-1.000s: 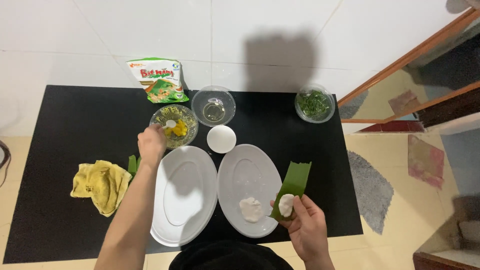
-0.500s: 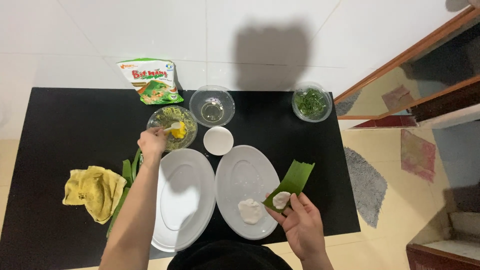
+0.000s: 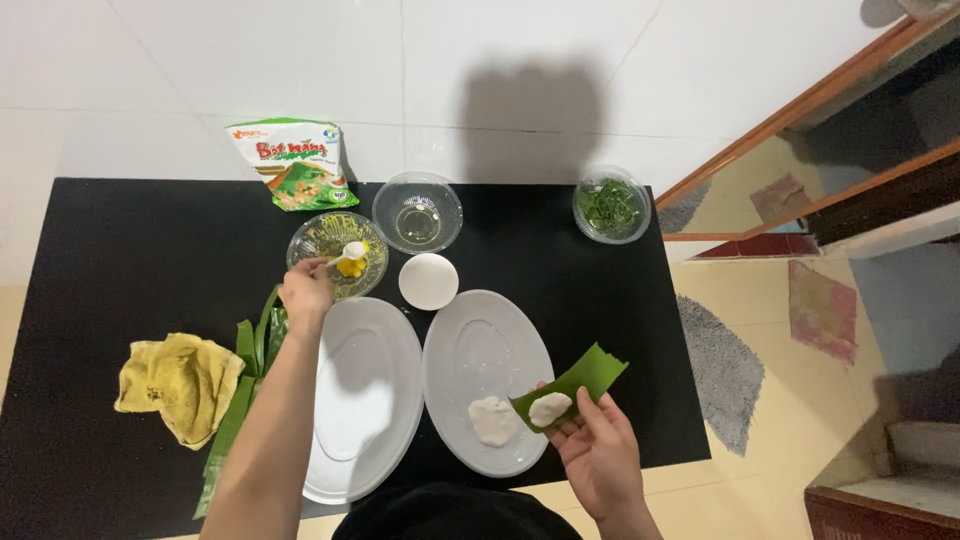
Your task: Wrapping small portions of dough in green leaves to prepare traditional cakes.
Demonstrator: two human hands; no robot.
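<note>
Presently catalogued, one moment at a black table top [image 3: 120, 250]:

Left hand [image 3: 306, 290]: fingers closed round the handle of a small white spoon [image 3: 350, 252], which carries a yellow lump.
Spoon position: over the clear glass bowl of yellow filling [image 3: 337, 258], at its right side.
Right hand [image 3: 598, 452]: palm up, fingers lightly curled under a green leaf strip [image 3: 572, 383], thumb resting on its lower edge.
Leaf load: a flattened white dough piece [image 3: 549, 408] lies on the near end of the strip.
Leaf location: held just above the right edge of the right-hand oval plate [image 3: 486, 352].
Plate contents: a second white dough lump [image 3: 492, 420] rests on that plate; the left oval plate [image 3: 360, 400] shows nothing on it.
Step in hand, as judged: scooping filling for the dough on the leaf.
Next move, as judged: the loaded spoon must cross level to the leaf, and the leaf must stay flat under the dough.
Other items: oil bowl [image 3: 417, 212], small white cup [image 3: 428, 281], bowl of chopped greens [image 3: 611, 204], printed packet [image 3: 296, 162], yellow cloth [image 3: 180, 385], spare leaves [image 3: 240, 390].
</note>
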